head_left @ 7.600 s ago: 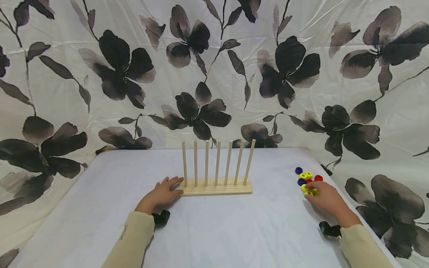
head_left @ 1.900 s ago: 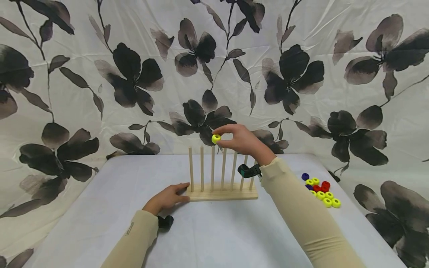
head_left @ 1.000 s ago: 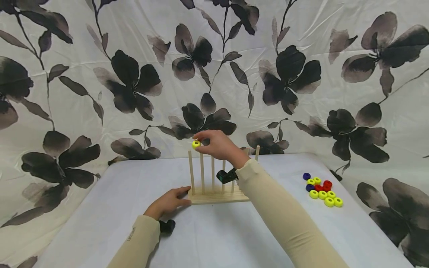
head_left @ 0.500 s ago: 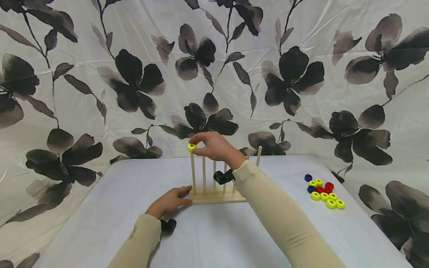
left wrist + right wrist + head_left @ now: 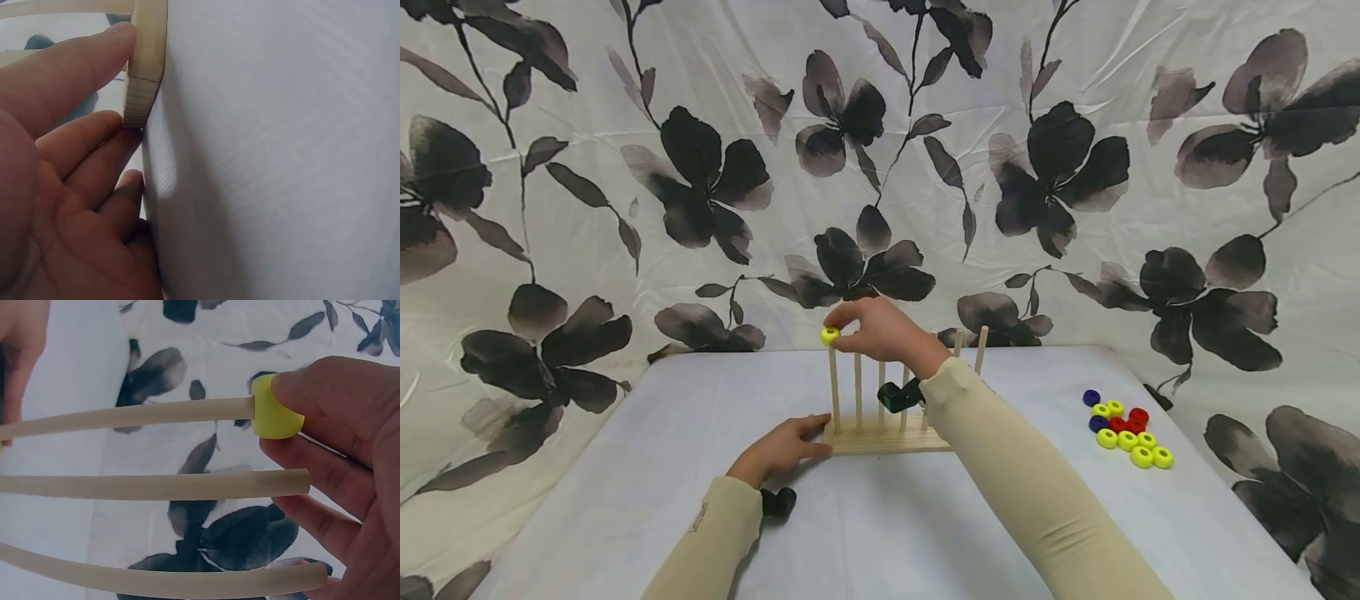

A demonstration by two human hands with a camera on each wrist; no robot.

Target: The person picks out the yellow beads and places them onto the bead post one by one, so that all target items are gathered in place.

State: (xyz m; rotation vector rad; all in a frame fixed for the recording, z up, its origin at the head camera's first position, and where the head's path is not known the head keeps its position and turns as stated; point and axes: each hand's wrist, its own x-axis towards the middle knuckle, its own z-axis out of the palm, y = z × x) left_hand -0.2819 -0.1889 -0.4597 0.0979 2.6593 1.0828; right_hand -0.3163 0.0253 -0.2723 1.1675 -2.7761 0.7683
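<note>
My right hand (image 5: 883, 333) pinches a yellow bead (image 5: 830, 335) between thumb and fingers at the top of the leftmost peg (image 5: 834, 387). In the right wrist view, the peg's tip meets the hole of this yellow bead (image 5: 275, 412). The pegs rise from a wooden base (image 5: 880, 444); my right hand and sleeve cover some of them. My left hand (image 5: 781, 451) holds the left end of that base, thumb at the front corner and fingers at the end. The left wrist view shows the base's end (image 5: 142, 81) between thumb and fingers.
Loose yellow beads (image 5: 1142, 456), red beads (image 5: 1138, 416) and blue beads (image 5: 1092, 397) lie grouped at the right of the white-covered table (image 5: 880, 533). A floral cloth (image 5: 940, 167) hangs behind. Black cameras are strapped to both wrists.
Seconds ago my right hand was among the loose beads. It then carried one yellow bead left over the pegs and has lowered it slightly onto the leftmost one. My left hand stays at the base.
</note>
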